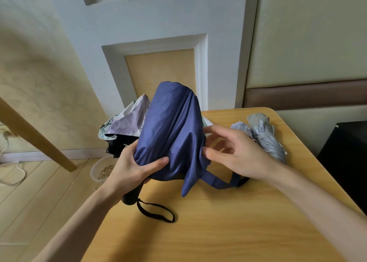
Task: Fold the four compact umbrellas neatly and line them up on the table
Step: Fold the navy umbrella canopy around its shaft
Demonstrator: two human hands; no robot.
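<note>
A navy blue umbrella (172, 130) is held up over the wooden table (218, 232), its canopy loose and bunched. My left hand (135, 170) grips it low down, just above the black handle (131, 198), thumb across the fabric. My right hand (236, 152) pinches a fold of the blue cloth at the canopy's right side. The blue closing strap (220, 182) trails onto the table. Two folded umbrellas lie at the right: a silver one (268, 138) and a pale lilac one (241, 127). A patterned lilac-and-black umbrella (127, 122) lies unfolded behind the blue one.
The black wrist loop (156, 212) lies on the table near its left edge. On the floor at the left stand a clear tub of grain (102, 171), a slanted wooden leg (37, 136) and a white cable (12, 174). A dark cabinet (345, 158) stands at the right.
</note>
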